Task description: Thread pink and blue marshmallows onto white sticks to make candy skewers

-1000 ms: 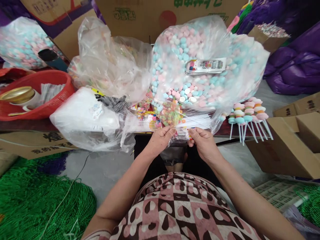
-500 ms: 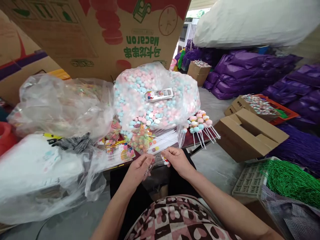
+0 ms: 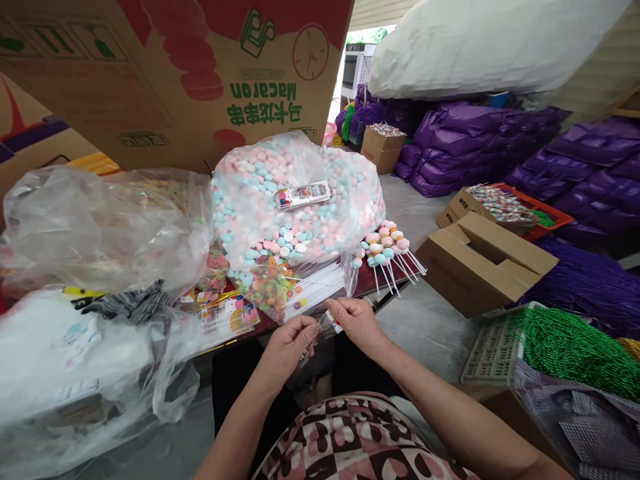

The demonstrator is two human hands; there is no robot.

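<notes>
My left hand (image 3: 294,341) is closed in a pinch on a clear printed plastic bag (image 3: 327,323), in front of the table edge. My right hand (image 3: 359,325) has thumb and fingers closed on the bag's other side, where a white and red print shows. Something small and pinkish shows under my left fingers, too hidden to name. Just beyond my hands lie a bundle of white sticks (image 3: 315,289) and a clear bag of colourful gummy candies (image 3: 267,288). Behind them sits a large clear bag of pink, blue and white candies (image 3: 255,220), with a stack of printed wrappers (image 3: 303,195) on top.
Candy skewers (image 3: 384,245) hang over the table's right edge. More printed bags (image 3: 235,317) lie left of the gummies. A carton (image 3: 480,267) and green twist ties (image 3: 575,347) stand at right. A tall cardboard box (image 3: 200,80) rises behind.
My hands have drawn slightly apart, and clear plastic now shows stretched between them. The view has shifted to the right, so the table things appear further left.
</notes>
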